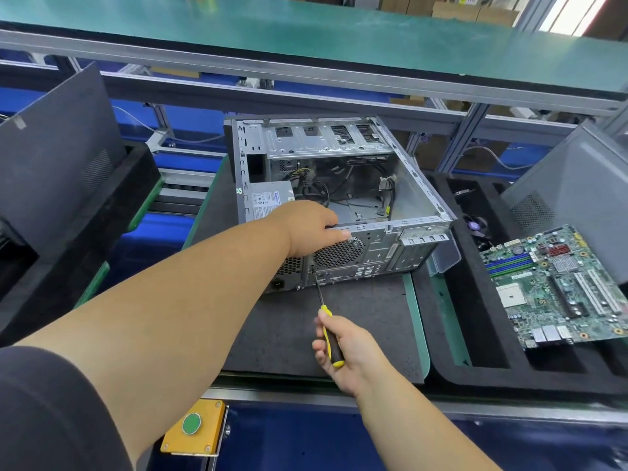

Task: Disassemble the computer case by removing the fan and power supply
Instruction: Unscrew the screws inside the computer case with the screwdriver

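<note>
One open computer case (339, 198) lies on its side on a dark mat (356, 321) on the counter, its power supply (268, 200) in the near left corner and loose cables (339, 185) inside. Left hand (311, 229) grips the case's near top edge above the round fan grille (338, 254). Right hand (343, 351) is curled round a yellow-and-black screwdriver (328, 329), its tip at the rear panel just below the grille. To the right, a green circuit board (557, 287) rests on a black foam tray (475, 351)
</note>
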`<state>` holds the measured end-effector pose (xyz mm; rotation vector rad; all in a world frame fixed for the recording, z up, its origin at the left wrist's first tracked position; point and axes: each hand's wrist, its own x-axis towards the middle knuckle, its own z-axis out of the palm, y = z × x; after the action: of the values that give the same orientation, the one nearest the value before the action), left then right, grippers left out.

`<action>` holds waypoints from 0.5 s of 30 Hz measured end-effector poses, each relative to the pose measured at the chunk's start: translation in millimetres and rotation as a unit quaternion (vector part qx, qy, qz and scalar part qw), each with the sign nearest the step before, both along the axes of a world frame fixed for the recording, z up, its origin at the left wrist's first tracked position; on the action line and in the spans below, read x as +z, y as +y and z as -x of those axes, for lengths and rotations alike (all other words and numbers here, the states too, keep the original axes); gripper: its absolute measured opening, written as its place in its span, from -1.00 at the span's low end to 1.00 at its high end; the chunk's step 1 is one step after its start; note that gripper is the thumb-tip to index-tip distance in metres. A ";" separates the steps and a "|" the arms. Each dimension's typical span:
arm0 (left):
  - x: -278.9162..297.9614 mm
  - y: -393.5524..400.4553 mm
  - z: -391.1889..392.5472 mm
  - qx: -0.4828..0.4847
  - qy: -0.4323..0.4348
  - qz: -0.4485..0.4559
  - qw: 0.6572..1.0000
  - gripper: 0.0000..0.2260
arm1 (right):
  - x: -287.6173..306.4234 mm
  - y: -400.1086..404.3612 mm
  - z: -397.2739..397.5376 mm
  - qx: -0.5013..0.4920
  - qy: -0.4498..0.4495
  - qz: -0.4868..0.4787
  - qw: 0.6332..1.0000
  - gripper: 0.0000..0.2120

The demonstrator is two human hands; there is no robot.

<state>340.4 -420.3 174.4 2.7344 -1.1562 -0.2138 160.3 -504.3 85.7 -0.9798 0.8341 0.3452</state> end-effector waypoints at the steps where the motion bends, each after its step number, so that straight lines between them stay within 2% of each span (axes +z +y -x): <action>1: -0.4 0.1 -0.1 0.000 0.002 0.002 1.000 -0.61 | -2.8 -0.3 -1.3 0.008 -0.007 0.041 0.999 -0.84; 4: -1.9 0.4 -0.8 0.002 0.001 0.002 1.000 -0.60 | -5.7 0.9 -4.0 0.025 -0.027 0.082 0.996 -0.80; 6: -2.6 0.4 -1.5 0.001 -0.001 0.000 1.000 -0.60 | -4.3 0.6 -3.1 0.006 -0.023 0.018 1.000 -0.80; 9: -2.9 0.4 -2.1 0.000 -0.001 0.001 1.000 -0.60 | -2.4 -2.2 0.0 0.002 -0.017 -0.051 0.999 -0.62; 15: -2.8 -0.3 -1.8 -0.001 -0.002 -0.001 1.000 -0.59 | 3.0 -2.1 -4.1 0.033 0.003 0.044 0.998 -0.73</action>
<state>342.1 -420.6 171.5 2.7372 -1.1592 -0.2099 164.4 -506.4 88.8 -1.0912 0.8299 0.3707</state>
